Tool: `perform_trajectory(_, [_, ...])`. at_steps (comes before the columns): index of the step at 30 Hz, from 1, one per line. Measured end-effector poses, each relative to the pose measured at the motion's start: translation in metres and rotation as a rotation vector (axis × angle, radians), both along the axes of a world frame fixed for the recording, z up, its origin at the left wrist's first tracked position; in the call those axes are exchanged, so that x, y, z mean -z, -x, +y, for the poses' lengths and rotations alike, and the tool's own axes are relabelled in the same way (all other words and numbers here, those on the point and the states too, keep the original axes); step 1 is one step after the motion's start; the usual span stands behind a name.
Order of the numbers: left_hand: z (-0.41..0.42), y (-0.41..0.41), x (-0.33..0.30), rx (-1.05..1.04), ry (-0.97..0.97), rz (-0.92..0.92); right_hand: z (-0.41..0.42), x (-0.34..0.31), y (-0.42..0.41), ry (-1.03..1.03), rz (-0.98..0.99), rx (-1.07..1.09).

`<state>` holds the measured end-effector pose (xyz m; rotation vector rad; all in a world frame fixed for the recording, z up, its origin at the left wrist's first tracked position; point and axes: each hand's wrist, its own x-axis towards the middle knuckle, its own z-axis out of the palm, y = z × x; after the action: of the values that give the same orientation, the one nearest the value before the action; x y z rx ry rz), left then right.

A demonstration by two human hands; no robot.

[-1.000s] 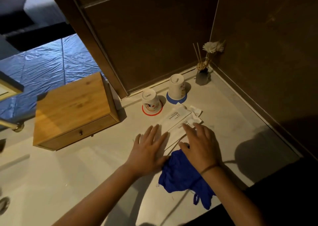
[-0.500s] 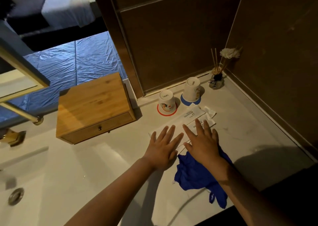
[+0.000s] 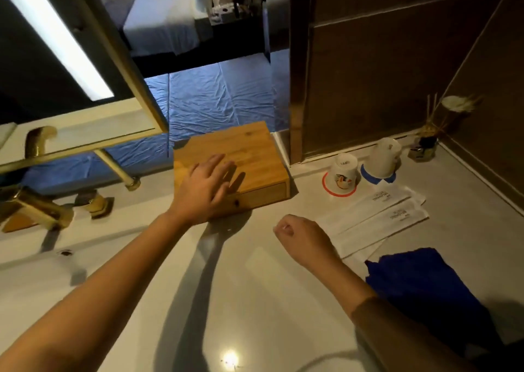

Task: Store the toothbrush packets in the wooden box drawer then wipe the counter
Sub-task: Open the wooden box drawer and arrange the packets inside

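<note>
Pale bathroom counter [image 3: 241,300]: left hand [image 3: 204,190] lies flat, fingers straight, on the wooden box [image 3: 255,156], probably steadying it, right hand [image 3: 303,240] curled empty near its shut drawer [image 3: 263,197], 2 toothbrush packets [image 3: 377,215] waiting right.

On the tabletop [image 3: 255,300] I count: one wooden box [image 3: 255,156], drawer [image 3: 263,197] closed, my left hand [image 3: 205,191] flat on its top near the front edge, fingers spread. My right hand [image 3: 302,238] hangs above the tabletop, fingers curled, holding nothing. Two white packets [image 3: 377,215] lie side by side, just right of it. One blue cloth [image 3: 419,283], crumpled, near the packets. Two upturned cups [image 3: 343,173], on a red and a blue coaster. One reed diffuser [image 3: 424,147] in the corner. Brass tap [image 3: 37,201] at far left.
</note>
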<state>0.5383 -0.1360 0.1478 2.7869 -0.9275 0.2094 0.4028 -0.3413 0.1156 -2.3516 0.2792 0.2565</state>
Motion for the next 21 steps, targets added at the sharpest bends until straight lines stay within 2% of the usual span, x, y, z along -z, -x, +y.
perform_trajectory(3, [0.023, -0.033, 0.01, -0.046, -0.112, 0.077, 0.029, 0.007, -0.027, -0.097, 0.066, 0.032])
perform_trajectory(6, [0.033, -0.046, 0.028, -0.108, -0.116, 0.146, 0.046, 0.01, -0.054, -0.171, 0.155, 0.1])
perform_trajectory(10, [0.036, -0.049, 0.044, -0.134, -0.12, 0.107, 0.06, 0.005, -0.085, -0.575, 0.431, 0.258])
perform_trajectory(12, [0.037, -0.052, 0.045, -0.123, -0.105, 0.09, 0.062, 0.001, -0.095, -0.695, 0.505, 0.297])
perform_trajectory(21, [0.037, -0.054, 0.051, -0.122, -0.065, 0.052, 0.066, 0.005, -0.118, -0.942, 0.646, 0.405])
